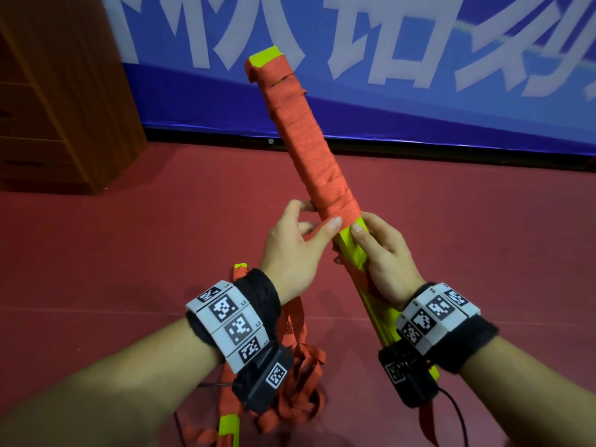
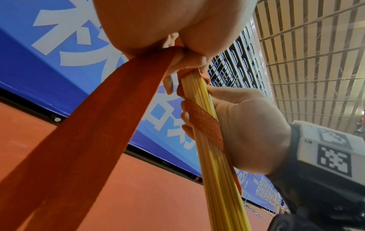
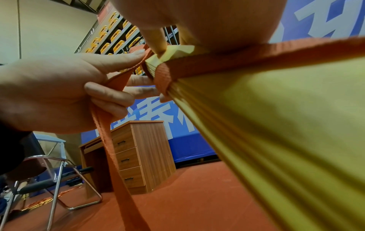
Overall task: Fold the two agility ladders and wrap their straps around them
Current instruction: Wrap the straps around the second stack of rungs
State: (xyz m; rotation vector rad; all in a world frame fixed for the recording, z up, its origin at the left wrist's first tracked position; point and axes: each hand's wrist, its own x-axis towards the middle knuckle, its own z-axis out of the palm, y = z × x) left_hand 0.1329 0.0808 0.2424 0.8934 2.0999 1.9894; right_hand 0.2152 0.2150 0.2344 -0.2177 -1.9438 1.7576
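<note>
A bundle of folded yellow-green ladder rungs (image 1: 351, 253) stands tilted in front of me, its upper part wound in orange strap (image 1: 303, 137). My left hand (image 1: 317, 217) pinches the strap at the lower edge of the winding; the free strap (image 2: 88, 132) runs taut down from that hand. Just below, my right hand (image 1: 348, 245) grips the bare rungs (image 3: 276, 125), thumb on top. The second ladder (image 1: 230, 421) lies on the floor under my left forearm, its loose orange straps (image 1: 300, 382) heaped beside it.
The floor (image 1: 129, 253) is red. A blue banner wall (image 1: 419, 101) stands close ahead. A wooden drawer desk (image 1: 58, 108) is at the left, with a metal folding chair (image 3: 59, 179) beside the desk (image 3: 142, 156).
</note>
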